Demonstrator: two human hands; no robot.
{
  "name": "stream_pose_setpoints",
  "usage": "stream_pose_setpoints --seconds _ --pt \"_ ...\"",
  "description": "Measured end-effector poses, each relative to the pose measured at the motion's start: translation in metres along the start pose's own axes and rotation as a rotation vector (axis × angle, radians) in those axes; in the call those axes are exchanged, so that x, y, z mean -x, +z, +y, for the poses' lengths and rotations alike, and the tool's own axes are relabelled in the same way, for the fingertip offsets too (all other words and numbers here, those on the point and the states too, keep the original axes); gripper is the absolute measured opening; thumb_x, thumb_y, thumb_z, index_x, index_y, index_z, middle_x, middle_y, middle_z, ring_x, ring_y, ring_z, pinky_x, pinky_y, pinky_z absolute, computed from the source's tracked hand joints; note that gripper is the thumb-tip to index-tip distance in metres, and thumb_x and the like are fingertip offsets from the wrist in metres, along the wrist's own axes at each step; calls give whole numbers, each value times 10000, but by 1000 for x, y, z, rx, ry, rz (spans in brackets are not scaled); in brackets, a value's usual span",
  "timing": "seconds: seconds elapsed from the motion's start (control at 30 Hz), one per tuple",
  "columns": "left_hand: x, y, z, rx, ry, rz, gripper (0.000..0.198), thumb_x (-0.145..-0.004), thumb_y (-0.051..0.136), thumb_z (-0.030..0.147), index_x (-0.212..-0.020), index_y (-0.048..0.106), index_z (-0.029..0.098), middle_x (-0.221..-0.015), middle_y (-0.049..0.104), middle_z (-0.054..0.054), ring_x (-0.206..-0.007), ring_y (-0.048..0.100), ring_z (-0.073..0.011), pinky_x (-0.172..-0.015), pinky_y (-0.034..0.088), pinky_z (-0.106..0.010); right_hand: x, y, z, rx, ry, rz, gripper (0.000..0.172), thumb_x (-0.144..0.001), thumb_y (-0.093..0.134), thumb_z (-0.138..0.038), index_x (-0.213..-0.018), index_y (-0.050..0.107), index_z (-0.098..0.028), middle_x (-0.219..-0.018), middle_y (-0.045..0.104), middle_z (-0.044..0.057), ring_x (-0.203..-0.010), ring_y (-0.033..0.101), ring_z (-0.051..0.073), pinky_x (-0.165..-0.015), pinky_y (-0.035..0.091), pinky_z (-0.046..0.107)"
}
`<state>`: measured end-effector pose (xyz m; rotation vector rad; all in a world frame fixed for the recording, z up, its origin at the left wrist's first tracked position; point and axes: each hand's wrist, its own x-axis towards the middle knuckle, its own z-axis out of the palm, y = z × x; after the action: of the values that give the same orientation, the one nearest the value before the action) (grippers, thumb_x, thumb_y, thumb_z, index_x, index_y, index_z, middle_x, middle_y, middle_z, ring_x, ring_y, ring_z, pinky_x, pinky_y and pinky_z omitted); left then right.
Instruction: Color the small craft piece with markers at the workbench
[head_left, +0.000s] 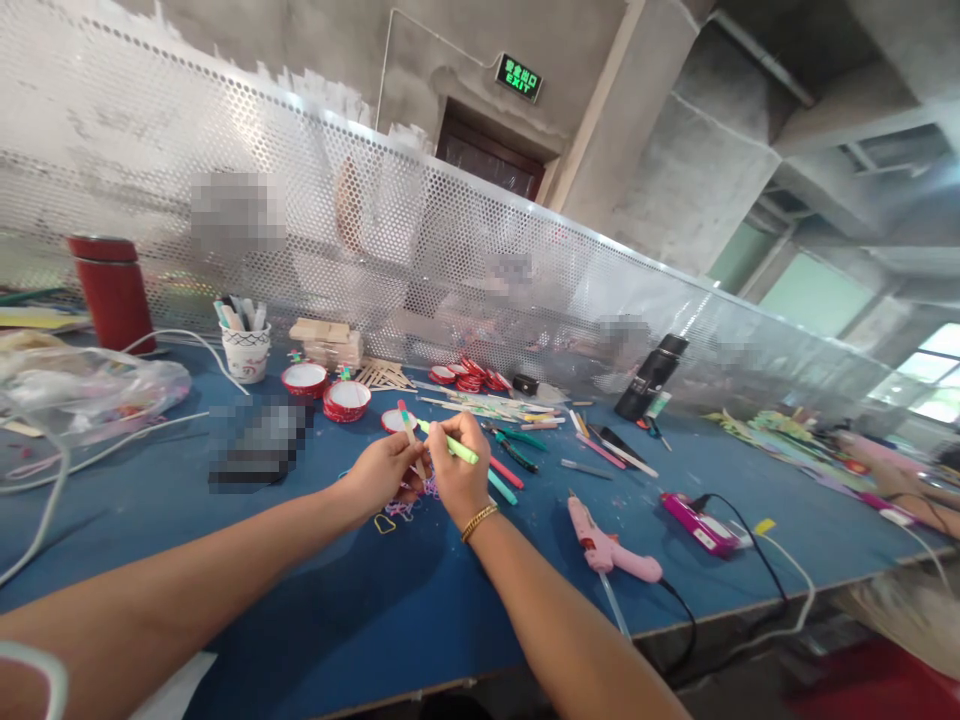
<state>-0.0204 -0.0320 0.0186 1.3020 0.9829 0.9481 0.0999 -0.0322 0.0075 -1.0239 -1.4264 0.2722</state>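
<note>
My left hand (pixel 382 470) is closed on a wooden craft stick (pixel 406 418), whose raised end is coloured red and green. In my right hand (pixel 461 470) is a light green marker (pixel 459 449), its tip pointing at the stick and very close to it; whether they touch I cannot tell. Beneath my hands lie small purple and yellow rubber-band-like loops (pixel 385 523), partly hidden. To the right of my right hand lie a red marker (pixel 507 473), a teal marker (pixel 501 488) and green-handled pliers (pixel 517 452).
Behind my hands are red-rimmed round pieces (pixel 347 402) and many loose sticks (pixel 487 405). A pink glue gun (pixel 600 540) and a magenta power strip (pixel 697 524) lie right. Left are a phone (pixel 264 445), a cup of markers (pixel 245 352) and a red flask (pixel 112 295).
</note>
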Motion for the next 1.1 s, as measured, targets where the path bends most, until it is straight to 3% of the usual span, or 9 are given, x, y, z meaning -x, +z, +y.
stream_pose_setpoints --seconds 0.5,0.67,0.83,1.1 --pt "4 2 0 46 12 10 264 -819 566 417 -763 548 160 -646 583 8 -472 525 -89 -425 392 -189 4 -1 -1 -33 -29 -31 137 -861 568 -337 -842 549 -202 -723 605 -12 -652 575 134 -646 461 257" --pt "5 2 0 35 13 12 247 -851 530 380 -741 534 159 -628 587 10 -457 532 -80 -409 357 -168 5 -2 -2 -43 -32 -6 132 -856 567 -310 -798 534 -196 -667 572 -26 -597 546 124 -607 446 252" --pt "5 2 -2 86 -5 -2 246 -846 547 392 -752 525 166 -629 597 14 -476 580 -96 -417 393 -177 4 -2 -3 -62 -48 20 133 -844 571 -291 -781 502 -197 -657 538 -35 -591 531 121 -587 439 246" --pt "5 3 0 137 -19 6 216 -837 586 356 -767 522 162 -628 617 0 -482 588 -99 -452 456 -193 2 -5 -2 0 -91 13 96 -838 576 -286 -800 570 -198 -730 596 -3 -678 561 142 -678 458 276"
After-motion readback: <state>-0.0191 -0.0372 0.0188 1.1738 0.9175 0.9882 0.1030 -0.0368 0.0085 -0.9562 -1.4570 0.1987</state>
